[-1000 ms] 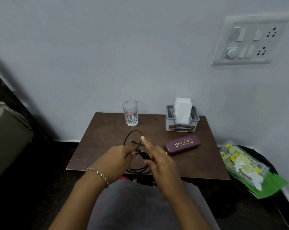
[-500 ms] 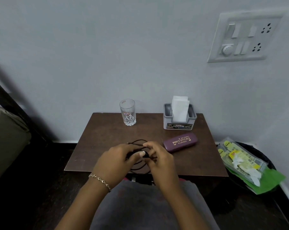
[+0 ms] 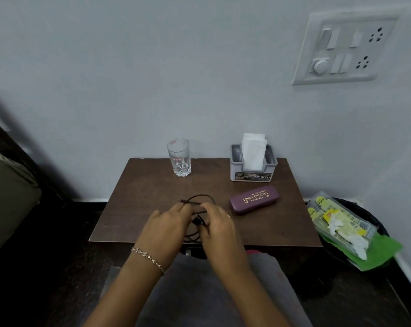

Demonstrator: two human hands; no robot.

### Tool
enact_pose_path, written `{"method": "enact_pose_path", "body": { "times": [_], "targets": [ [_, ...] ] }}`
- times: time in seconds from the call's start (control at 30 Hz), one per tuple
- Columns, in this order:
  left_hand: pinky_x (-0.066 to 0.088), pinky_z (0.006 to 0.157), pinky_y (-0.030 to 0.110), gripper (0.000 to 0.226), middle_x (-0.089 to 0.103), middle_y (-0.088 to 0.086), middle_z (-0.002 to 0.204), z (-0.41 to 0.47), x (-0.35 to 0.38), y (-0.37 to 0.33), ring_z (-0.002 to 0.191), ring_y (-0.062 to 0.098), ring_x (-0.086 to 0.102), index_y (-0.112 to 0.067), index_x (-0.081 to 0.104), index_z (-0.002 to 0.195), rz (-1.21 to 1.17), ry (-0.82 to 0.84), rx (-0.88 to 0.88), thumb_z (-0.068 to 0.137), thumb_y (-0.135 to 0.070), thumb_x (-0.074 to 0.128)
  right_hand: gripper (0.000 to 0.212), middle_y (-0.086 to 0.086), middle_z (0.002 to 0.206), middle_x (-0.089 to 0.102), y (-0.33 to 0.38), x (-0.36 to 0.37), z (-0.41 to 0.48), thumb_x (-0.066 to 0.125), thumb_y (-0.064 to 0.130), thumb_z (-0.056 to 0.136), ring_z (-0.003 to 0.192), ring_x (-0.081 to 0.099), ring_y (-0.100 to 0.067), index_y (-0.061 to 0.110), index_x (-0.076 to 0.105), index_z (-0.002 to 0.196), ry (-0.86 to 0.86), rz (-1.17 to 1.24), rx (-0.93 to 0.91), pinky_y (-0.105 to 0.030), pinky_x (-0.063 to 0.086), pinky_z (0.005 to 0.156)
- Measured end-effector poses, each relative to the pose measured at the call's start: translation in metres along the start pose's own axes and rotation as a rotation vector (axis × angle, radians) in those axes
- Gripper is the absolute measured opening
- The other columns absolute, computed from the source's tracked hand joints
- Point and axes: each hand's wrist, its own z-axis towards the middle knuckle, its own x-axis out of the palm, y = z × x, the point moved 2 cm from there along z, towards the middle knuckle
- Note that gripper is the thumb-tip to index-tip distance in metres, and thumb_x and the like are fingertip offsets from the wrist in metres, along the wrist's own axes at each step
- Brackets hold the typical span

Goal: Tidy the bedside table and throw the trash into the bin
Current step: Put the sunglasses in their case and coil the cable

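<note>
At lower centre of the frame, the left hand [image 3: 169,226] and right hand [image 3: 217,226] pinch the thin black cable [image 3: 199,199] on the brown wooden bedside table [image 3: 138,208]; limp and springy, it is probably best gripped across its gathered loops.

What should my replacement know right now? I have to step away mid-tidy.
Left hand and right hand: both on the black cable, coiling it at the front middle of the table; exact grip is hidden.
On the table: glass at the back, tissue holder back right, spectacle case in front of the holder.
Done: wrappers and tissue lie on top of the bin, right of the table.
Left: finish coiling the cable and set it down neatly.
</note>
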Motion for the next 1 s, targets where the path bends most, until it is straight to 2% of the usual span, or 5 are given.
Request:
{"method": "enact_pose_path", "body": {
  "times": [0.17, 0.47, 0.6, 0.73, 1.0],
  "targets": [
    [0.027, 0.065, 0.032, 0.035, 0.056, 0.000, 0.093, 0.007, -0.003, 0.007, 0.083, 0.029, 0.058, -0.014, 0.050, 0.092, -0.088, -0.030, -0.105, 0.095, -0.040, 0.027, 0.013, -0.004, 0.102, 0.053, 0.010, 0.003, 0.001, 0.059, 0.006, 0.081, 0.091, 0.052, -0.021, 0.015, 0.062, 0.090, -0.153, -0.176, -0.112, -0.028, 0.046, 0.078],
    [0.041, 0.054, 0.016, 0.019, 0.048, 0.000, 0.058, 0.012, -0.011, 0.025, 0.048, 0.005, 0.049, -0.017, 0.056, 0.079, -0.799, 0.104, -0.284, 0.095, -0.015, 0.045, 0.021, 0.000, 0.078, 0.068, 0.007, -0.009, 0.004, 0.050, 0.016, 0.095, 0.071, 0.064, -0.001, 0.021, 0.070, 0.094, 0.142, 0.682, 0.161, -0.013, 0.044, 0.068],
    [0.048, 0.058, 0.023, 0.017, 0.053, 0.001, 0.056, 0.015, -0.006, 0.036, 0.049, 0.009, 0.055, -0.012, 0.063, 0.085, -0.996, 0.212, -0.347, 0.093, -0.014, 0.048, 0.029, 0.003, 0.099, 0.072, 0.006, -0.014, 0.002, 0.046, 0.009, 0.096, 0.097, 0.065, 0.000, 0.025, 0.067, 0.108, 0.324, 0.870, 0.238, -0.014, 0.047, 0.088],
    [0.053, 0.065, 0.023, 0.024, 0.057, -0.003, 0.053, 0.012, -0.008, 0.039, 0.061, 0.013, 0.068, -0.009, 0.058, 0.068, -1.184, 0.253, -0.490, 0.089, -0.018, 0.052, 0.018, -0.007, 0.083, 0.074, 0.001, -0.016, 0.005, 0.061, 0.007, 0.087, 0.085, 0.067, -0.012, 0.021, 0.071, 0.092, 0.169, 0.920, 0.364, -0.035, 0.051, 0.089],
    [0.046, 0.049, 0.016, 0.026, 0.059, -0.004, 0.060, -0.015, 0.012, 0.008, 0.057, 0.009, 0.057, -0.015, 0.060, 0.075, -1.628, -0.096, -1.005, 0.090, -0.035, 0.051, 0.009, 0.000, 0.071, 0.073, -0.003, -0.013, 0.010, 0.063, 0.003, 0.085, 0.076, 0.071, -0.014, 0.010, 0.066, 0.090, -0.184, 1.249, 0.551, -0.023, 0.057, 0.070]
  ]
}}
